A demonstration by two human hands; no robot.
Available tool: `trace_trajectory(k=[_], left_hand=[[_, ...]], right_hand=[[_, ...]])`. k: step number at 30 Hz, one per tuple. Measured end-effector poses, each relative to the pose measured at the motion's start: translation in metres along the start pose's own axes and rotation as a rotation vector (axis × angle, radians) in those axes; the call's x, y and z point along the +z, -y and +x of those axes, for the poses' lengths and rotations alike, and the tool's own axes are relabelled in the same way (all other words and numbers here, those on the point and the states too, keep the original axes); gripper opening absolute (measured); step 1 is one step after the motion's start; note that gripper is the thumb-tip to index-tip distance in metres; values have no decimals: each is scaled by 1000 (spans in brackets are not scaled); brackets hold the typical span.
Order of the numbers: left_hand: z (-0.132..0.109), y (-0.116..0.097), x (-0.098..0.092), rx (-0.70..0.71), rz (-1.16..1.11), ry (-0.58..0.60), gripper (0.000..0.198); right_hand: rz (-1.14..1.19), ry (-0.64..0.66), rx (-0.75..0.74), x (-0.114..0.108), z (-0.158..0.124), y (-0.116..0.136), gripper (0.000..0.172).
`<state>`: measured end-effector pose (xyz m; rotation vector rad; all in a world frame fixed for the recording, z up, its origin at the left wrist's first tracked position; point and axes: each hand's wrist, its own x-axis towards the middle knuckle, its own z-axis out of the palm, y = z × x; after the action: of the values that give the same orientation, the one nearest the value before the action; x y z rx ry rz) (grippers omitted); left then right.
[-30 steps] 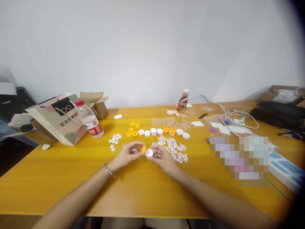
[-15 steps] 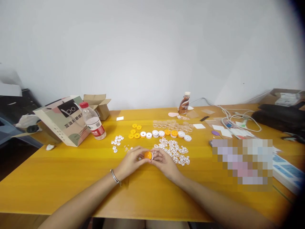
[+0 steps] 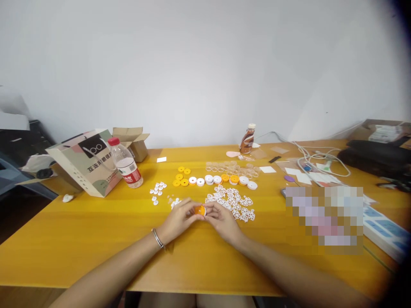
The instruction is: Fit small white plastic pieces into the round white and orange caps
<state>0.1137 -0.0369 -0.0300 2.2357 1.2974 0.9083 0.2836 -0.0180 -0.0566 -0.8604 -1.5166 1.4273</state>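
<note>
A slim, shiny, silver-coloured bracelet (image 3: pixel 157 239) circles the wrist of the left hand (image 3: pixel 181 217), with a small projecting end at its 5 o'clock side. The right hand (image 3: pixel 222 221) is bare, as are 2 forearms, at 7–8 and 4–5 o'clock from centre; 2 legs (image 3: pixel 170 300) show at 6 o'clock.

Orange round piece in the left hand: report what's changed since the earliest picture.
The orange round piece moved rightward, apparently against the white round piece, turning from edge-on to show its face. Left hand and right hand kept hold. The red-capped bottle stayed put.
</note>
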Motion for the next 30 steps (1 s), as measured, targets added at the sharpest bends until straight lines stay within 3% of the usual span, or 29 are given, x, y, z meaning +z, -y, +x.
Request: trace_trajectory(k=[6, 11, 14, 17, 19, 21, 26, 30], left_hand=[[0, -2, -4, -8, -37, 57, 32], [1, -4, -8, -2, 0, 48, 26], [-1, -7, -10, 47, 73, 86, 25], [-4, -8, -8, 87, 127, 149, 25], [-6, -9, -6, 111, 137, 178, 27], [-7, -10, -5, 126, 134, 200, 30], [-4, -13, -11, 97, 92, 163, 38], [8, -3, -17, 31, 75, 56, 25]], right_hand=[[-10, 16, 12, 0, 0, 0, 25], [46, 109, 6, 1, -1, 2, 30], [6, 71, 25, -6, 3, 11, 25], [-94, -117, -33, -31, 13, 31, 20], [-150, -291, -102, -58, 22, 47, 23], [-228, -376, -133, -88, 29, 59, 27], [-796, -167, 107, -148, 28, 59, 24], [-995, -86, 223, -154, 27, 45, 22]])
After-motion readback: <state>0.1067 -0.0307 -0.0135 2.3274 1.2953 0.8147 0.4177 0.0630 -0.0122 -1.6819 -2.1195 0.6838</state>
